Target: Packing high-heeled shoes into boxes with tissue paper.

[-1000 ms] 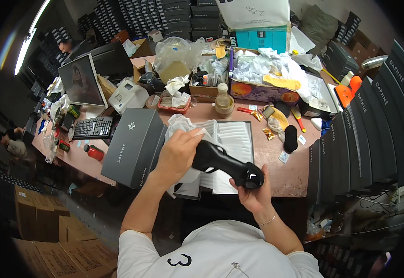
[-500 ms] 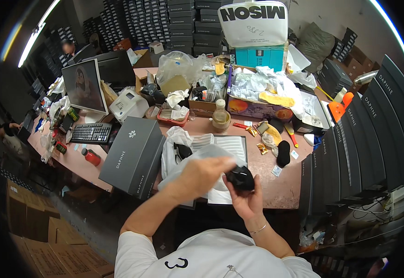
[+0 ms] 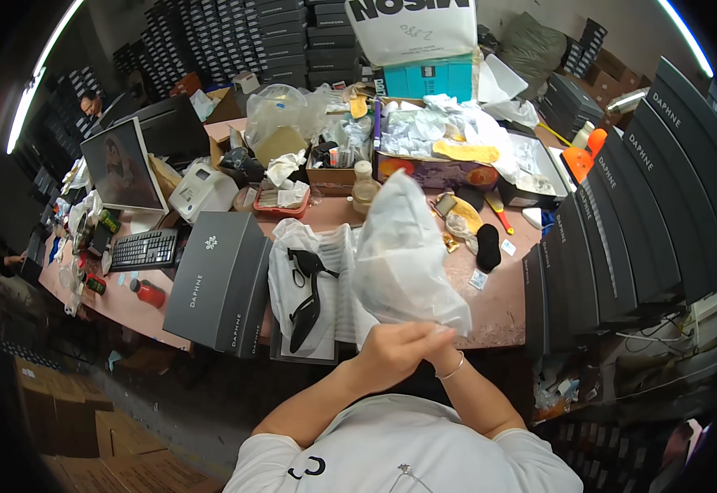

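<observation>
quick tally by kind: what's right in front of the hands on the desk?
Translucent plastic bag, held up by both hands (left hand, right hand): 1
Black high-heeled shoe lying on white wrapping: 1
Dark grey shoebox lid: 1
Black keyboard: 1
Monitor: 1
Total: 5

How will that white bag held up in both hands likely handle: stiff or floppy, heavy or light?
The bag is probably floppy: its thin translucent film creases and bulges above the left hand and right hand. It looks light for its size, since it is pinched only at its lower end. The smooth film may be slippery. What it contains cannot be seen.
</observation>
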{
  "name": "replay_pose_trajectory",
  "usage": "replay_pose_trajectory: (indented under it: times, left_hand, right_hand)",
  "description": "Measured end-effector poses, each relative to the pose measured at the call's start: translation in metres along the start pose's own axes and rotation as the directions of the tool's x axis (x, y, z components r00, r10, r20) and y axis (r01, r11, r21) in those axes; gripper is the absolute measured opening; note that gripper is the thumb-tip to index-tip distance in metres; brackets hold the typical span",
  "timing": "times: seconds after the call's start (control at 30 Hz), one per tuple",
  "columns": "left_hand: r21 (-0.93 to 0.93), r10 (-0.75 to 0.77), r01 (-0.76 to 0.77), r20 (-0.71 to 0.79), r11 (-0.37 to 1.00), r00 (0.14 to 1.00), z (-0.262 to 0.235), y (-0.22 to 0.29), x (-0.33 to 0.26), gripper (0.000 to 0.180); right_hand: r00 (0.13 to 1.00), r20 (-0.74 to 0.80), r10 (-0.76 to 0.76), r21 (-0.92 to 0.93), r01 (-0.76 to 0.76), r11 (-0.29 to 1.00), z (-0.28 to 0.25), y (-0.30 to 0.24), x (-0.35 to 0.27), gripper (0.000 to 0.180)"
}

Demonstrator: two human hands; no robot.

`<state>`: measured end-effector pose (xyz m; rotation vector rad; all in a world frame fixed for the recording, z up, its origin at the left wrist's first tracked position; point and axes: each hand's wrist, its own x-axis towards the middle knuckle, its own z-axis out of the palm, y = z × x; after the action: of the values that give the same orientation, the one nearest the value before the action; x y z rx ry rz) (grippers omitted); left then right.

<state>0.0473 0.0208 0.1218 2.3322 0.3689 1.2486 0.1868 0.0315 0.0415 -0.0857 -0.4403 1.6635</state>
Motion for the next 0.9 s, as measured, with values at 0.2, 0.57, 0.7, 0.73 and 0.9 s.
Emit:
replay_pose_trajectory:
  times: [0.2,0.57,0.7,0.73,0.9]
  left_hand:
    - [-0.064,0.024,-0.019,0.077,0.998,0.997,0.008,0.014,-0.015,0.034]
    - [-0.119,0.021,0.013,0.279,0.993,0.96,0.016,0.03,-0.032,0.049]
    - [-0.336,-0.466,0.355,-0.352,0.872,0.812,-0.007,0.02,-0.084,0.102]
    - [-0.724,-0.814,0.431,-0.314,0.538,0.489,-0.015,0.015,-0.077,0.109]
    - [-0.979,-0.997,0.194,-0.072,0.064,-0.035,-0.047,-0.013,-0.072,0.051]
  right_hand:
    - [1.0,0.023,0.016,0.017,-0.016,1.0,0.007,-0.005,-0.008,0.054]
    - [0.999,0.013,0.038,-0.043,-0.038,0.998,0.019,0.019,-0.005,0.058]
    - [0.999,-0.013,0.043,-0.252,-0.045,0.967,0.025,0.023,-0.016,0.059]
    - [0.999,-0.004,0.051,-0.492,-0.046,0.869,0.021,0.032,-0.013,0.059]
    - [0.907,0.401,0.131,-0.905,0.414,-0.1,0.023,0.069,-0.014,0.061]
